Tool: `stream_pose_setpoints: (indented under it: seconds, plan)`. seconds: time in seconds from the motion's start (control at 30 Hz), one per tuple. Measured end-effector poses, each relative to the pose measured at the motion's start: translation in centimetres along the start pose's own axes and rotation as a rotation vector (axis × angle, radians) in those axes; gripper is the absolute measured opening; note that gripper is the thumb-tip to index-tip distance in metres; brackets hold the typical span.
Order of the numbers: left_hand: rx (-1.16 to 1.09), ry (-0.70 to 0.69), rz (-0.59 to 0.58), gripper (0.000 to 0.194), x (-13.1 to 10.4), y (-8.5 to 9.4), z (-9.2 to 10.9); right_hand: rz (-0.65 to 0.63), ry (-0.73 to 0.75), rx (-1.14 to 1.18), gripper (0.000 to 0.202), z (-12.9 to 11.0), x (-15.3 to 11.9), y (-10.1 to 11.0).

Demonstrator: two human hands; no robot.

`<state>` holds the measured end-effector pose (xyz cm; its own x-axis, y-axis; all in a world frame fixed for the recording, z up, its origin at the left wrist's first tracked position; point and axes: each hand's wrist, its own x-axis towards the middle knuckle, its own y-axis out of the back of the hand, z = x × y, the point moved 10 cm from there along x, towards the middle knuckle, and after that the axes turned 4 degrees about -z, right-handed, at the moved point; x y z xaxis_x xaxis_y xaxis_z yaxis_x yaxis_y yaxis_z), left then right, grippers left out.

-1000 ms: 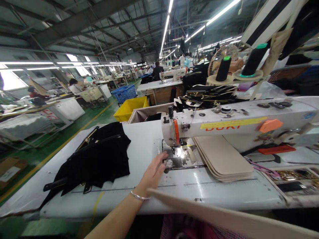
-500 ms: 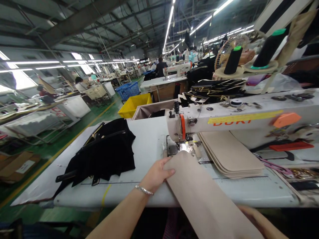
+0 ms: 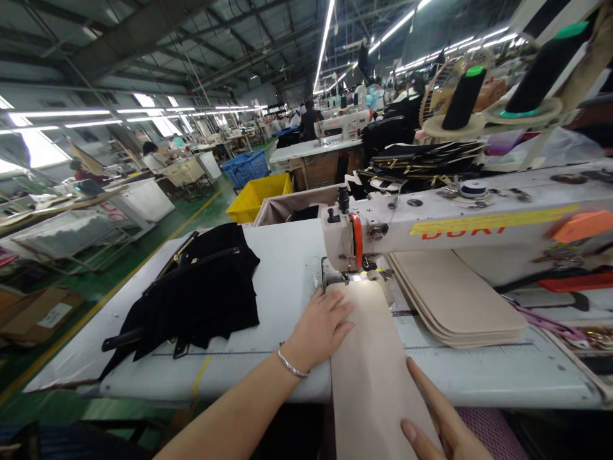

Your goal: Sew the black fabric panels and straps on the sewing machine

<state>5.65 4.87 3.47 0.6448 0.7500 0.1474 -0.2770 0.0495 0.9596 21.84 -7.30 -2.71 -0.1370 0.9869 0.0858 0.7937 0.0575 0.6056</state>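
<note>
A long beige fabric panel point(image 3: 368, 358) with a rounded far end lies lengthwise in front of me, its far end at the needle area of the sewing machine point(image 3: 354, 243). My left hand point(image 3: 325, 322) rests palm down at the panel's left edge, fingers stretched out over its top. A silver bracelet circles that wrist. At the panel's near right edge, my right hand point(image 3: 440, 415) holds it, thumb on top and forefinger along the side; its other fingers are hidden. To the right, under the machine arm, sits a stack of similar beige panels point(image 3: 460, 300).
Black fabric pieces with zippers point(image 3: 191, 300) lie on the table's left side. Behind the machine stand a fabric-lined bin point(image 3: 272, 211), a yellow crate point(image 3: 253, 195) and black zippered pieces point(image 3: 426, 160). Pink-handled scissors point(image 3: 555, 326) lie at the right, with thread cones point(image 3: 464, 99) above.
The panel has swung straighter, its far end now nearer the needle. My left hand has slid right and flattened onto it. My right hand has come up from below along its right edge.
</note>
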Motion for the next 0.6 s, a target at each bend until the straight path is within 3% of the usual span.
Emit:
stream_pose_setpoints:
  seconds: [0.6]
  plan:
    - [0.011, 0.048, 0.021, 0.038, 1.2, 0.0, -1.4, -0.050, -0.034, 0.033, 0.063, -0.7, 2.5, 0.3]
